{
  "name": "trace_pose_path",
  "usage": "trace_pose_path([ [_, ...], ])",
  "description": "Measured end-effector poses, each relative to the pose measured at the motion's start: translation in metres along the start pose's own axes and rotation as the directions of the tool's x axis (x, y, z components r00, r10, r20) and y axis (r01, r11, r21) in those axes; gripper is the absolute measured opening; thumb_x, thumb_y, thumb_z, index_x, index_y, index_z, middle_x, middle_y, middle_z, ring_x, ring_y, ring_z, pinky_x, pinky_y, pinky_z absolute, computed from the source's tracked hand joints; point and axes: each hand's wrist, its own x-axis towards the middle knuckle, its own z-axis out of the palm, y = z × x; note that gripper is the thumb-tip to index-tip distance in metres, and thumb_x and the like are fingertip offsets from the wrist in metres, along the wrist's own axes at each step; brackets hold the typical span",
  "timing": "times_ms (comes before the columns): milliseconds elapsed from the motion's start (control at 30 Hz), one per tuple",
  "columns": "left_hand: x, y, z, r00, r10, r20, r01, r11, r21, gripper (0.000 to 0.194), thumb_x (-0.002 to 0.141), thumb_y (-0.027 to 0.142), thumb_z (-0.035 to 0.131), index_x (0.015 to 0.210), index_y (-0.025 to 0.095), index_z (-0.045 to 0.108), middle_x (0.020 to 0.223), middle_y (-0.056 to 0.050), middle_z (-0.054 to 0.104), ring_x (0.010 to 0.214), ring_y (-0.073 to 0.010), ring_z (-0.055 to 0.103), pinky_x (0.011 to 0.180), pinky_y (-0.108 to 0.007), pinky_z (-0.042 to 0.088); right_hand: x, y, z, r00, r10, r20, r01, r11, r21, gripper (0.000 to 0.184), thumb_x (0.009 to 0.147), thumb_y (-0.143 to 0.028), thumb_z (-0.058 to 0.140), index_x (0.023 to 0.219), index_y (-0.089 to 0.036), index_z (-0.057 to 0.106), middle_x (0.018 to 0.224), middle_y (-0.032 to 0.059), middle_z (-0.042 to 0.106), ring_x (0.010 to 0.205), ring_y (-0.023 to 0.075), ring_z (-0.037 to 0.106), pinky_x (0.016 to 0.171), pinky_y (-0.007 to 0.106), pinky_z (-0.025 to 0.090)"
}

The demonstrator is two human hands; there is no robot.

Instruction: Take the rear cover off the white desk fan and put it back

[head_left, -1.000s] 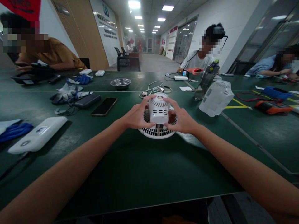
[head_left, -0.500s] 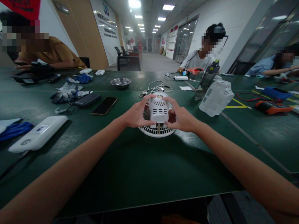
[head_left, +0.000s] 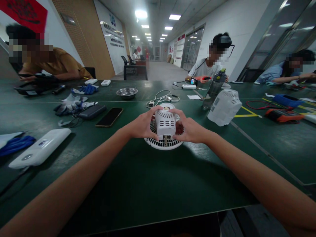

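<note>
A white fan head [head_left: 166,122] lies in front of me on the green table, its slotted motor housing facing up. Under the housing spreads the round fan grille [head_left: 164,144], its rim near the table top. My left hand [head_left: 145,125] grips the housing from the left, thumb low and index finger near the top. From the right, my right hand [head_left: 188,127] holds it the same way. Between the two thumbs a dark gap with a narrow metal-looking piece shows. The other fingers are partly hidden behind the housing.
A white cable [head_left: 160,97] lies behind the fan. To the left are a phone [head_left: 109,117], a black power bank [head_left: 92,112], gloves and a steel bowl [head_left: 126,92]. A translucent white plastic piece [head_left: 224,107] and a bottle [head_left: 214,87] stand right. Other people sit around the table.
The view has tilted slightly, so everything sits a little lower in the picture. Both hands keep their hold on the fan housing, with the thumbs shifted a little lower and apart.
</note>
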Motion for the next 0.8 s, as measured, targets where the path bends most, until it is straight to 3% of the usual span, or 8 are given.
trace_pose_path([
  [133, -0.003, 0.004, 0.003, 1.0, -0.026, -0.016, 0.027, 0.998, 0.064, 0.116, 0.055, 0.053, 0.089, 0.149, 0.025, 0.028, 0.148, -0.019, 0.045, 0.119, -0.0386, 0.059, 0.097, -0.051, 0.053, 0.0, 0.004, 0.002, 0.999, -0.028, -0.027, 0.027, 0.999, -0.034, 0.095, 0.074, -0.027, 0.072, 0.151, -0.029, 0.017, 0.099, 0.0051, 0.065, 0.074, 0.0186, 0.063, 0.071, 0.037, 0.053],
  [267, -0.005, 0.009, 0.017, 0.988, -0.114, -0.101, 0.133, 0.969, 0.207, 0.119, 0.059, 0.056, 0.087, 0.154, 0.027, 0.023, 0.141, -0.017, 0.051, 0.107, -0.0351, 0.063, 0.092, -0.054, 0.053, -0.002, 0.013, 0.006, 0.994, -0.039, -0.1, 0.031, 0.996, -0.08, 0.1, 0.073, -0.024, 0.068, 0.155, -0.028, 0.011, 0.103, 0.0068, 0.066, 0.074, 0.0205, 0.062, 0.072, 0.041, 0.053],
  [400, -0.001, 0.018, 0.033, 0.964, -0.158, -0.212, 0.213, 0.94, 0.267, 0.097, 0.078, 0.051, 0.075, 0.157, 0.03, 0.022, 0.131, -0.014, 0.056, 0.096, -0.0287, 0.065, 0.091, -0.051, 0.051, -0.004, 0.023, 0.008, 0.958, -0.055, -0.281, 0.01, 0.987, -0.159, 0.097, 0.075, -0.019, 0.059, 0.159, -0.027, 0.011, 0.136, 0.0147, 0.056, 0.104, 0.0331, 0.062, 0.091, 0.058, 0.048],
  [500, -0.001, 0.021, 0.04, 0.943, -0.209, -0.259, 0.278, 0.922, 0.269, 0.094, 0.081, 0.057, 0.069, 0.157, 0.027, 0.023, 0.125, -0.014, 0.059, 0.103, -0.0324, 0.061, 0.095, -0.054, 0.047, -0.006, 0.024, 0.012, 0.941, -0.068, -0.331, 0.033, 0.993, -0.111, 0.092, 0.078, -0.022, 0.054, 0.159, -0.03, 0.012, 0.156, 0.0116, 0.039, 0.128, 0.0383, 0.049, 0.106, 0.064, 0.037],
  [633, -0.007, 0.01, 0.046, 0.876, -0.37, -0.311, 0.451, 0.856, 0.252, 0.092, 0.074, 0.068, 0.068, 0.151, 0.027, 0.038, 0.134, -0.017, 0.054, 0.121, -0.0425, 0.05, 0.101, -0.062, 0.037, -0.007, 0.018, 0.023, 0.939, -0.031, -0.343, 0.001, 0.996, -0.089, 0.095, 0.08, -0.039, 0.063, 0.159, -0.031, 0.011, 0.16, 0.0111, 0.032, 0.137, 0.0409, 0.039, 0.112, 0.066, 0.031],
  [800, -0.015, -0.008, 0.054, 0.763, -0.553, -0.336, 0.576, 0.817, -0.036, 0.095, 0.072, 0.07, 0.07, 0.149, 0.022, 0.041, 0.147, -0.023, 0.044, 0.134, -0.0471, 0.04, 0.105, -0.066, 0.03, -0.004, 0.014, 0.031, 0.912, 0.083, -0.403, -0.137, 0.985, -0.107, 0.111, 0.071, -0.048, 0.076, 0.159, -0.031, 0.012, 0.151, 0.0148, 0.042, 0.129, 0.0437, 0.047, 0.106, 0.068, 0.036],
])
